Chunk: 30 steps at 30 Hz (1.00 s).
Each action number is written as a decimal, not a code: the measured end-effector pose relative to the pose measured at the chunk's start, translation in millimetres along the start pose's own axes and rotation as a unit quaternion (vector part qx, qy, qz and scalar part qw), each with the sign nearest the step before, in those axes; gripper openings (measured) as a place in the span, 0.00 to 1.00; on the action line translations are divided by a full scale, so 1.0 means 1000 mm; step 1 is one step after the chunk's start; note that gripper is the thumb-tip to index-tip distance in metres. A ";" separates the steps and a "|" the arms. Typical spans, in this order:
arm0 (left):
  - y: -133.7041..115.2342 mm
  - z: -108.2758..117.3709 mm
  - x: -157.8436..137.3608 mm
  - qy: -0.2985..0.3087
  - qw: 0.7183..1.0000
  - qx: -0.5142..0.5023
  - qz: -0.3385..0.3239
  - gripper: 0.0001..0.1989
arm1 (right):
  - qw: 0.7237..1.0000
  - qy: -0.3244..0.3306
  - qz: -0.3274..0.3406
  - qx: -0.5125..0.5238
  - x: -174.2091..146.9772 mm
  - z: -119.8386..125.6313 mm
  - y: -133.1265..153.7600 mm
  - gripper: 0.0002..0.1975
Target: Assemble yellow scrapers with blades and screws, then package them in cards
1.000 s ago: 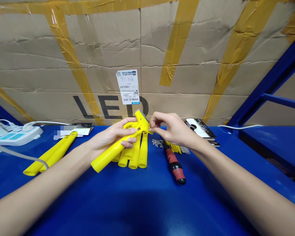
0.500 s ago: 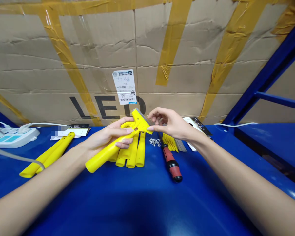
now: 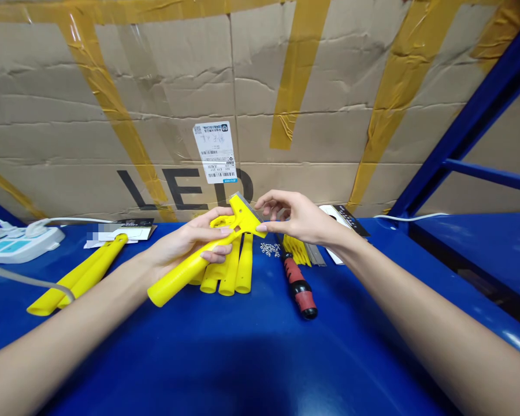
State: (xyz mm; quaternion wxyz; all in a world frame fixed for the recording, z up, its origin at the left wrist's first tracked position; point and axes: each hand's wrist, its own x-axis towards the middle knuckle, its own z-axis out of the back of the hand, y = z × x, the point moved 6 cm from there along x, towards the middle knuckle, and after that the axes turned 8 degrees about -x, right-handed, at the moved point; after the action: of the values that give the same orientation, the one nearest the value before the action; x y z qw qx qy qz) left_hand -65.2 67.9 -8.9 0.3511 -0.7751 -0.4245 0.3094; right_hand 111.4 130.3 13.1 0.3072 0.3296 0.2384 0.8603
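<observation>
A yellow plastic scraper (image 3: 175,281) lies slantwise in my left hand (image 3: 188,234), whose fingers close around the upper handle below its head. A thin metal blade (image 3: 245,202) runs along the head's upper right edge. My right hand (image 3: 297,216) is at the head's right corner, thumb tip touching it. Its other fingers curl loosely above, apart from the thumb; I see nothing held there. Behind and below the held tool, several yellow handles (image 3: 243,271) lie together. Small silver screws (image 3: 269,249) form a pile beside a red and black screwdriver (image 3: 301,287).
Yellow pieces (image 3: 297,249) and flat grey blades (image 3: 316,255) lie beneath my right wrist. Two yellow scrapers (image 3: 75,277) rest at left by a white power strip (image 3: 23,245). Behind the blue table (image 3: 260,358) stands a cardboard box (image 3: 190,75); a blue metal frame (image 3: 463,121) rises at right.
The whole view has shifted slightly, so things sit a little further left. Both hands keep nearly the same pose at the scraper.
</observation>
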 end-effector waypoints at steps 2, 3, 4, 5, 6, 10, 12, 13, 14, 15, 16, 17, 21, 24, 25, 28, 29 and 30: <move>0.000 0.001 0.000 0.000 1.000 -0.001 0.000 0.23 | 1.000 0.014 0.006 0.003 -0.001 -0.002 0.002 0.20; -0.001 0.001 0.000 0.001 1.000 0.000 0.000 0.23 | 1.000 0.020 0.006 0.009 -0.001 -0.003 0.002 0.20; -0.001 0.001 0.000 0.003 1.000 0.001 0.001 0.22 | 1.000 0.023 0.003 0.016 -0.001 -0.004 0.003 0.20; -0.001 0.001 0.000 0.006 1.000 0.003 0.002 0.21 | 0.999 0.023 -0.003 0.023 -0.001 -0.004 0.002 0.19; -0.001 0.001 0.000 0.009 1.000 0.005 0.004 0.21 | 0.999 0.020 -0.009 0.029 -0.001 -0.003 0.002 0.19; -0.001 -0.001 -0.002 0.009 1.000 0.003 0.005 0.21 | 0.999 0.021 -0.017 0.040 0.000 -0.002 0.001 0.20; -0.001 -0.002 -0.002 0.004 1.000 -0.001 0.002 0.20 | 0.998 0.025 -0.019 0.048 0.000 -0.001 0.001 0.20; -0.002 -0.002 -0.003 0.003 1.000 -0.002 0.000 0.20 | 0.998 0.025 -0.023 0.052 0.000 -0.001 0.000 0.21; -0.002 -0.001 -0.003 0.003 1.000 0.000 0.001 0.20 | 0.998 0.024 -0.030 0.052 -0.001 0.000 -0.002 0.21; -0.002 -0.001 -0.003 0.003 1.000 0.001 0.002 0.21 | 0.998 0.020 -0.037 0.047 -0.001 0.000 -0.003 0.21; -0.002 -0.001 -0.002 0.003 1.000 0.003 0.003 0.21 | 0.998 0.016 -0.043 0.037 -0.001 0.000 -0.005 0.22; -0.002 -0.001 -0.002 0.003 1.000 0.004 0.006 0.22 | 0.999 0.013 -0.047 0.024 -0.001 0.000 -0.007 0.23; 0.000 -0.001 -0.001 -0.005 1.000 0.005 0.011 0.25 | 0.998 0.027 -0.061 0.012 -0.001 -0.004 -0.013 0.25; 0.001 -0.001 0.000 -0.009 1.000 0.004 0.008 0.25 | 0.994 0.039 -0.084 0.052 -0.002 -0.005 -0.017 0.23; 0.001 -0.001 0.001 -0.013 1.000 0.002 0.005 0.25 | 0.994 0.029 -0.094 0.054 -0.002 -0.003 -0.018 0.21; 0.000 0.004 0.003 -0.038 0.999 -0.010 -0.006 0.25 | 0.993 0.009 -0.109 -0.036 -0.003 0.005 -0.020 0.09; 0.000 0.006 0.004 -0.049 0.999 -0.013 -0.009 0.24 | 0.991 0.022 -0.105 -0.085 -0.004 0.004 -0.020 0.06; 0.000 0.009 0.004 -0.060 0.998 -0.014 -0.010 0.24 | 0.986 0.043 -0.098 -0.128 -0.004 0.002 -0.019 0.06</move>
State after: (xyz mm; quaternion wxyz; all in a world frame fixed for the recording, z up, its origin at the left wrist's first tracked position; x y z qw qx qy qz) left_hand -70.3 74.4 -14.7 0.3174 -0.7557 -0.4568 0.3457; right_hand 122.7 141.3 0.8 0.4196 0.2254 0.1706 0.8626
